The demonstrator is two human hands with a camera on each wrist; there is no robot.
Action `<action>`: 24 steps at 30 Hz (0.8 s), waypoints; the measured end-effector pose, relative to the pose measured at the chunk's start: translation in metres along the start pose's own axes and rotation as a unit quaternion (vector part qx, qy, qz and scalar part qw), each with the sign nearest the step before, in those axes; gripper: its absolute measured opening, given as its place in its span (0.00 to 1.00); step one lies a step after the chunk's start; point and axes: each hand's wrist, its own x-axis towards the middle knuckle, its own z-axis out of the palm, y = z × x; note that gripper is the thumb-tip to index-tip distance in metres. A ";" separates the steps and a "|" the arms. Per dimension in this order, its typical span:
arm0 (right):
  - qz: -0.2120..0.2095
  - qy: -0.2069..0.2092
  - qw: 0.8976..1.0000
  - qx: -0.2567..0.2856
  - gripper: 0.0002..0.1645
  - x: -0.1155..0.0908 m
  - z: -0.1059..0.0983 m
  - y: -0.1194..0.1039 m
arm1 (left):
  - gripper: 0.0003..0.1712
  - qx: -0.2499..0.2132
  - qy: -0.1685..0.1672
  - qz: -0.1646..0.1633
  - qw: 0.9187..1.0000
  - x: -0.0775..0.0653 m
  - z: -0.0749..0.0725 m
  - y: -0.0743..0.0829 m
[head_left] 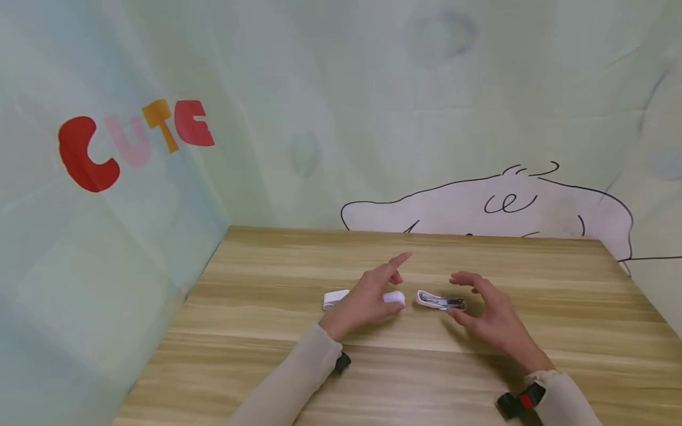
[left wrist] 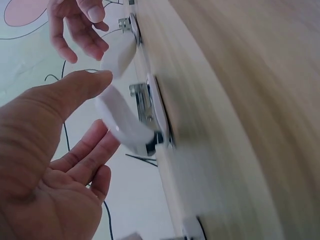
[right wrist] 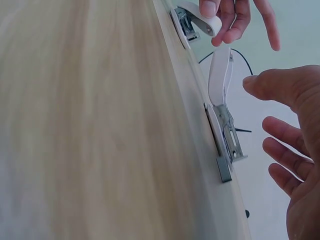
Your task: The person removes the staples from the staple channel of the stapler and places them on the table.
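Note:
My left hand (head_left: 367,299) hovers with loosely spread fingers around a white stapler (head_left: 394,297), partly covered by the hand in the head view. In the left wrist view, this stapler's white top arm (left wrist: 122,122) is raised off its metal magazine (left wrist: 143,102), and my thumb (left wrist: 95,84) is right by the arm's end. To the right lies another white stapler (head_left: 441,300), its metal parts showing. My right hand (head_left: 492,316) curves loosely around its near side, nothing gripped. In the right wrist view its white arm (right wrist: 219,75) stands up, the thumb (right wrist: 262,84) close beside.
A further white stapler (head_left: 335,297) lies left of my left hand, partly hidden by it. All rest on a wood-grain table (head_left: 298,254). Behind stands a pale backdrop (head_left: 288,118) with a cartoon drawing; colourful letters (head_left: 87,154) are on the left side.

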 end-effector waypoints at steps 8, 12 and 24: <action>-0.003 -0.009 1.000 0.019 0.41 0.005 0.006 -0.006 | 0.60 -0.019 0.025 -0.009 0.999 -0.006 -0.006 -0.005; 0.001 -0.014 0.999 0.033 0.41 0.006 0.011 -0.008 | 0.60 -0.018 0.021 -0.009 1.000 -0.007 -0.006 -0.006; -0.004 -0.025 0.998 0.058 0.40 0.016 0.032 -0.023 | 0.60 -0.004 0.015 -0.009 1.000 -0.009 -0.004 -0.009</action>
